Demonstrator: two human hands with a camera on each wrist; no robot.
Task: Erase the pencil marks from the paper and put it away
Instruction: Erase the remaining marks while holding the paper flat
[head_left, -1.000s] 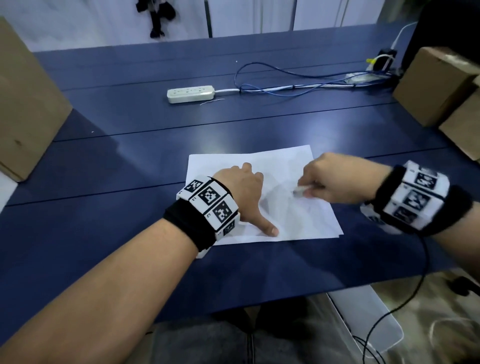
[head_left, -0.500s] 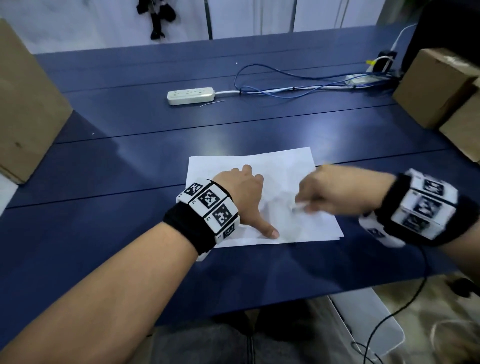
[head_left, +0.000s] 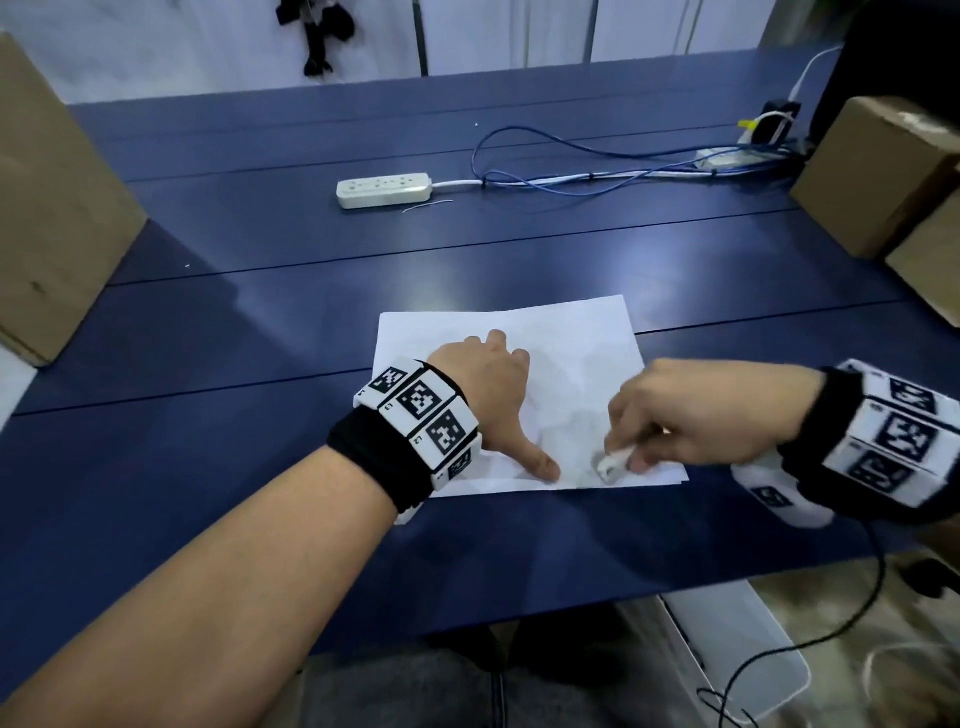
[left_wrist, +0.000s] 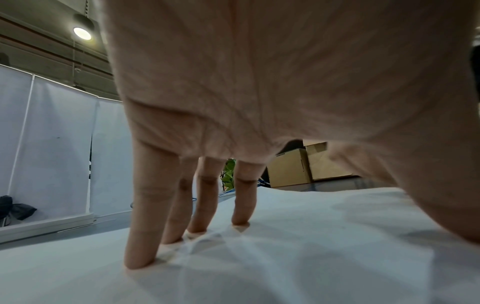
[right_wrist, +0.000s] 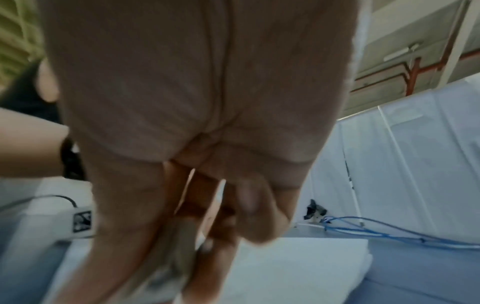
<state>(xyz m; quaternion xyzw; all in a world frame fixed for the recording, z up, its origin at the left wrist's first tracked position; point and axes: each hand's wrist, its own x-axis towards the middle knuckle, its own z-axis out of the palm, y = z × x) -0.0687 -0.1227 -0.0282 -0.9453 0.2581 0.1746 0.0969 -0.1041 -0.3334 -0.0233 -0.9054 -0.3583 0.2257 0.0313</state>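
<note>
A white sheet of paper (head_left: 566, 353) lies on the blue table (head_left: 260, 322) in front of me. My left hand (head_left: 493, 384) presses it flat with straight fingers (left_wrist: 145, 226) and the thumb near the front edge; the paper (left_wrist: 311, 246) wrinkles a little under the fingertips. My right hand (head_left: 675, 415) pinches a small white eraser (head_left: 610, 462) and holds it against the paper's front right corner. In the right wrist view the hand (right_wrist: 194, 205) is blurred and the eraser is hard to make out. No pencil marks are plainly visible.
A white power strip (head_left: 384, 191) with blue and white cables (head_left: 597, 176) lies at the back of the table. Cardboard boxes stand at the far left (head_left: 52, 208) and far right (head_left: 883, 171). A white bin (head_left: 737, 654) sits on the floor under the table's front right.
My right hand has moved the eraser toward me across the paper, from its middle right down to the front right corner. The left hand has stayed pressed on the sheet.
</note>
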